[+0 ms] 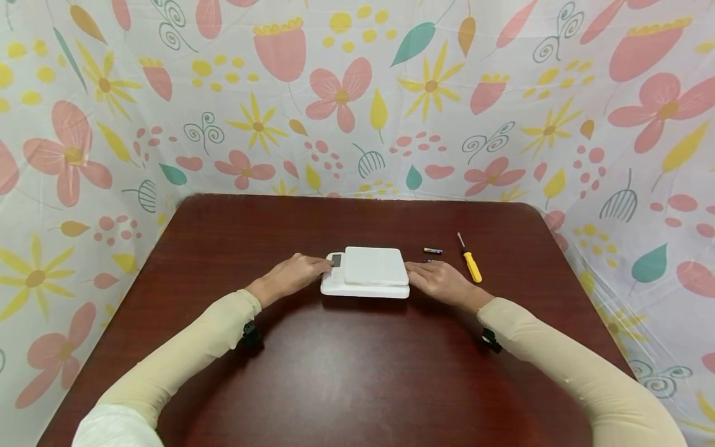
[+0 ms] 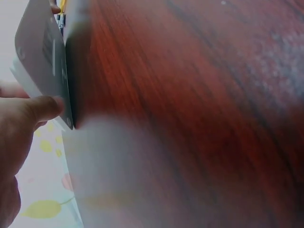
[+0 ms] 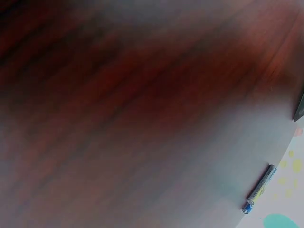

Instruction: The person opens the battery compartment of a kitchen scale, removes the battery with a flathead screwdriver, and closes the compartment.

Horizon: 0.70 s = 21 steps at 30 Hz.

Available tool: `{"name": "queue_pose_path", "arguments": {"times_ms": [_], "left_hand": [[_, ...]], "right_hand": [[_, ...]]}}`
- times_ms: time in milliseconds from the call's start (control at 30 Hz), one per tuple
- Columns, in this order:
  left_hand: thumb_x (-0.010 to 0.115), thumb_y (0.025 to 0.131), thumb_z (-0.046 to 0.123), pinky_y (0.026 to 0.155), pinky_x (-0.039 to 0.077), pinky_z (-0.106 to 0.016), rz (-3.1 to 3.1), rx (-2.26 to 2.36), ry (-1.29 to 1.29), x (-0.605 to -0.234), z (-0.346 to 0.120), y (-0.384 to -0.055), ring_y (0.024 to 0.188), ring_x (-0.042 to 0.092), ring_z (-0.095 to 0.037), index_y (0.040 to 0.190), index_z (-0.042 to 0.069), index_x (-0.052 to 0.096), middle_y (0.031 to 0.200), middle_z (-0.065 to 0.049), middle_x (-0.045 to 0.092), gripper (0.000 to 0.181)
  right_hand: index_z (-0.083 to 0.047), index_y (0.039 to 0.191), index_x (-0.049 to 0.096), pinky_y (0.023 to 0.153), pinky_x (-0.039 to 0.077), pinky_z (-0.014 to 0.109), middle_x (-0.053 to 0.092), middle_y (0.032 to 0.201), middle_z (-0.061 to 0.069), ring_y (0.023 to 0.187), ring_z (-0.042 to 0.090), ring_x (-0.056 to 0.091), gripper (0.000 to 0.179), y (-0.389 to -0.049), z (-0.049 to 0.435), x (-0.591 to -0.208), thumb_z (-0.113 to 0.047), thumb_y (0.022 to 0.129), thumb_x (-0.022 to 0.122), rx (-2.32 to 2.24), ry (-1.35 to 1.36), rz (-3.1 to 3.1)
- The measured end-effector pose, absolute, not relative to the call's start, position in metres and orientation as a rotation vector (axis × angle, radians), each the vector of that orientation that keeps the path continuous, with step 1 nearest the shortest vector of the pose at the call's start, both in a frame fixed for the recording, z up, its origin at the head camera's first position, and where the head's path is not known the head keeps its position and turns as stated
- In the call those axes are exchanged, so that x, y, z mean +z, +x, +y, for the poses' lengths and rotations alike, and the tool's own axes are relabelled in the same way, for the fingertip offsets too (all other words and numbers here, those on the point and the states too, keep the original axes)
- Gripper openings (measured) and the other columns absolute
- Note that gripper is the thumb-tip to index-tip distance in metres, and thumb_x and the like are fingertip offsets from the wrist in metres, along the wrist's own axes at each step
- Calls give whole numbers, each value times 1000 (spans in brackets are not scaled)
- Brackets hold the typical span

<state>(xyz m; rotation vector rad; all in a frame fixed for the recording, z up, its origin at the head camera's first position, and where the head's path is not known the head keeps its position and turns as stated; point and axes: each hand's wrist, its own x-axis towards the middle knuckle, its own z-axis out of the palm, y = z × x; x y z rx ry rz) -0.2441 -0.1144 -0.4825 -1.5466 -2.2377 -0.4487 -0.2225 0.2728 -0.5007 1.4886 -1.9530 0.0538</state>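
Observation:
A white kitchen scale (image 1: 375, 290) with a flat square platform and a small dark display (image 1: 336, 261) is raised at the middle of the table, with shadow beneath it. My left hand (image 1: 293, 273) pinches its left end; in the left wrist view the thumb (image 2: 47, 107) presses against its underside (image 2: 45, 57), which is turned toward that camera. At the opposite end my right hand (image 1: 438, 280) grips the right edge, its thumb hidden in the head view. Only a dark corner of the scale (image 3: 299, 108) enters the right wrist view, where that hand does not show.
Just beyond my right hand lie two small batteries, one of them (image 1: 432, 251) in plain sight and the other (image 1: 431, 261) partly covered. A yellow-handled screwdriver (image 1: 472, 267) lies right of them. Patterned cloth (image 1: 357, 124) hangs behind the dark wooden table (image 1: 335, 372).

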Motion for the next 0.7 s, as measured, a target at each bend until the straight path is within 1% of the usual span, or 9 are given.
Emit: {"name": "queue_pose_path", "arguments": {"times_ms": [100, 200, 333, 533, 700], "left_hand": [[69, 87, -12, 56, 57, -23, -2252, -422, -1554, -481, -114, -244, 68, 67, -11, 97, 6, 70, 92, -3, 73, 21], [68, 87, -13, 53, 55, -22, -2264, -376, -1578, -479, -113, -245, 64, 61, -9, 92, 8, 68, 83, 0, 68, 21], [71, 87, -11, 50, 53, -22, -2246, -278, -1609, -476, -112, -246, 61, 60, -10, 88, 9, 64, 77, 1, 63, 22], [78, 81, -8, 54, 54, -20, -2309, -291, -1619, -474, -113, -247, 64, 63, -10, 89, 11, 64, 80, 2, 65, 25], [85, 81, 7, 60, 57, -22, -2300, -267, -1665, -476, -113, -248, 69, 67, -13, 92, 11, 66, 84, 1, 69, 23]], "right_hand": [[4, 113, 67, 68, 64, 40, 75, 110, 18, 94, 27, 75, 35, -222, 274, -501, -4, 112, 34, 31, 1490, -1953], [5, 115, 68, 70, 64, 39, 75, 110, 18, 95, 26, 75, 37, -220, 274, -500, -4, 112, 32, -15, 1493, -1952], [6, 115, 69, 72, 64, 37, 75, 110, 19, 95, 24, 76, 40, -217, 274, -499, -4, 113, 29, -80, 1502, -1946], [6, 107, 71, 73, 64, 36, 76, 107, 18, 92, 23, 76, 40, -215, 271, -494, 1, 111, 32, -135, 1526, -1910], [5, 103, 71, 72, 64, 36, 76, 104, 17, 91, 22, 76, 38, -215, 268, -491, 5, 109, 33, -146, 1562, -1888]]}}
